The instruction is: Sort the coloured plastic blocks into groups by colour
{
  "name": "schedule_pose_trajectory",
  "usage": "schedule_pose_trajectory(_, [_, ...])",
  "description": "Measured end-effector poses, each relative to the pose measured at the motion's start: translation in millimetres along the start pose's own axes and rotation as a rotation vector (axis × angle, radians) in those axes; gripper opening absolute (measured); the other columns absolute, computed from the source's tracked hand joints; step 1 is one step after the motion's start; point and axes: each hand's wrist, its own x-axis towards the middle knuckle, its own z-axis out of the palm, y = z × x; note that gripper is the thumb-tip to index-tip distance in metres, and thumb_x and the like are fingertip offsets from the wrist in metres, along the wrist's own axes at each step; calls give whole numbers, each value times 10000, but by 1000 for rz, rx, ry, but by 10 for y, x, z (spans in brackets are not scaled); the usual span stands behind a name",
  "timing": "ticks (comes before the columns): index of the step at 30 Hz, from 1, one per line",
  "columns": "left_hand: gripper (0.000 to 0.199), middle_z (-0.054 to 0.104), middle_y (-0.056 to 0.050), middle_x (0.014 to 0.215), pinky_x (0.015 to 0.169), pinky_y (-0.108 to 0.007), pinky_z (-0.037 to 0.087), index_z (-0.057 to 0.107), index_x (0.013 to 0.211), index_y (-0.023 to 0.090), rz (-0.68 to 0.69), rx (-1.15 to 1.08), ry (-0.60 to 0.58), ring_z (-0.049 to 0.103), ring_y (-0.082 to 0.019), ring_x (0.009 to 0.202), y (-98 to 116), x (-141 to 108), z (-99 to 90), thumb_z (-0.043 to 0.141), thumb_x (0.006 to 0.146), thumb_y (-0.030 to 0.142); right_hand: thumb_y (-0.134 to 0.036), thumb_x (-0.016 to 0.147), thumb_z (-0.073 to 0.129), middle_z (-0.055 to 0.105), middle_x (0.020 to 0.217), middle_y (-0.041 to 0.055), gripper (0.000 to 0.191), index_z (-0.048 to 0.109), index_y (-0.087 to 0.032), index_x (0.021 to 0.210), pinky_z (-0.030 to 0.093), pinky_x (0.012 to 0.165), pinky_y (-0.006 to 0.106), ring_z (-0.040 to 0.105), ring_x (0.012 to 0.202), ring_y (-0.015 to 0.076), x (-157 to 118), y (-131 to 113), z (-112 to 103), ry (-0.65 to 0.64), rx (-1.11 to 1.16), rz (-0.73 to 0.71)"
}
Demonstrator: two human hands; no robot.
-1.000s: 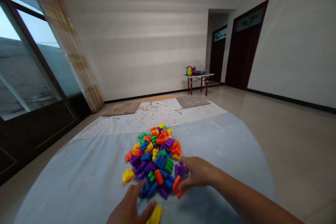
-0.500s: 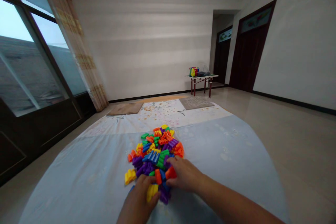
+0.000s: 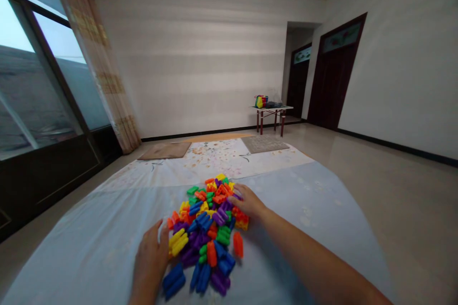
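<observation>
Resting on a heap of plastic toy blocks (image 3: pixel 203 228), the right hand (image 3: pixel 247 202) has its grip spread; the left hand (image 3: pixel 149 259), fingers pressed together, touches yellow blocks (image 3: pixel 178 243) on a pale blue sheet (image 3: pixel 89 243).

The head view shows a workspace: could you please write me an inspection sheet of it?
surface: pale blue cloth spread on the floor
job's things: heap of coloured plastic building blocks, one orange block lying apart
clutter: brown mat and grey mat farther off
grips: left hand open against the heap's left side; right hand open on its right side
cables: nothing seen
surroundings: small red-legged table bearing a multicoloured bag by the far wall
</observation>
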Motion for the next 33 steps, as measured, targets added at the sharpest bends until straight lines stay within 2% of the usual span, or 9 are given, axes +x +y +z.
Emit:
schedule_pose_trajectory(4, [709,597,-186,1221,1084,-451,344,573,1166,76,-23,-43,6,511,-288,1193,-282,-27,96,240,806,588,-561,838,527,595,1228,117,572,560,-165,1249,380,1020,439,521,1166,291,34,21,224,-108,102,27])
schedule_pose_trajectory(10, [685,638,-150,1186,1036,-466,396,595,1144,122,-72,-11,-76,572,-279,1116,-264,-57,63,232,794,586,-612,846,491,574,1281,116,621,546,-170,1277,381,1016,388,520,1180,262,126,-354,404,-227,157,-165])
schedule_pose_trajectory(12, [651,655,-144,1159,1014,-472,413,603,1123,131,-64,31,-89,592,-280,1082,-268,-69,63,233,803,560,-564,900,427,619,1224,91,518,602,-183,1205,398,990,345,549,1143,229,312,-380,430,-172,132,-157])
schedule_pose_trajectory(16, [505,669,-123,1147,972,-438,448,612,1086,182,57,140,-60,600,-261,1072,-428,-113,133,281,831,466,-438,948,379,651,1177,97,426,628,-159,1152,394,978,316,566,1122,208,868,-203,511,-96,-52,17])
schedule_pose_trajectory(20, [471,642,-146,1196,969,-451,446,593,1132,168,219,265,-37,579,-276,1109,-621,-169,232,329,819,400,-492,900,457,557,1305,192,520,596,-93,1203,332,1038,394,482,1243,274,1301,33,631,-150,-128,101])
schedule_pose_trajectory(22, [463,645,-148,1187,960,-437,455,585,1146,165,226,301,-26,588,-266,1096,-650,-188,252,327,832,386,-534,880,471,585,1278,172,528,630,-115,1161,335,1032,394,491,1231,276,1391,74,691,-205,-144,106])
schedule_pose_trajectory(25, [450,645,-147,1185,953,-425,462,590,1142,166,239,320,-22,592,-259,1091,-616,-202,238,321,844,370,-574,873,462,685,1127,81,482,694,-187,1044,390,970,340,574,1110,236,1380,19,762,-307,-136,66])
schedule_pose_trajectory(28, [460,644,-152,1184,964,-437,453,613,1110,156,270,323,-47,585,-271,1102,-541,-204,201,316,840,381,-615,834,499,697,1106,33,490,695,-227,1061,418,929,315,602,1056,226,1261,-108,798,-388,-102,1])
schedule_pose_trajectory(33, [492,668,-123,1133,974,-417,453,607,1102,166,130,245,-43,603,-238,1069,-415,-189,150,253,868,417,-666,834,439,719,1014,18,579,708,-195,1039,452,885,310,626,989,225,1103,-235,746,-517,144,-82])
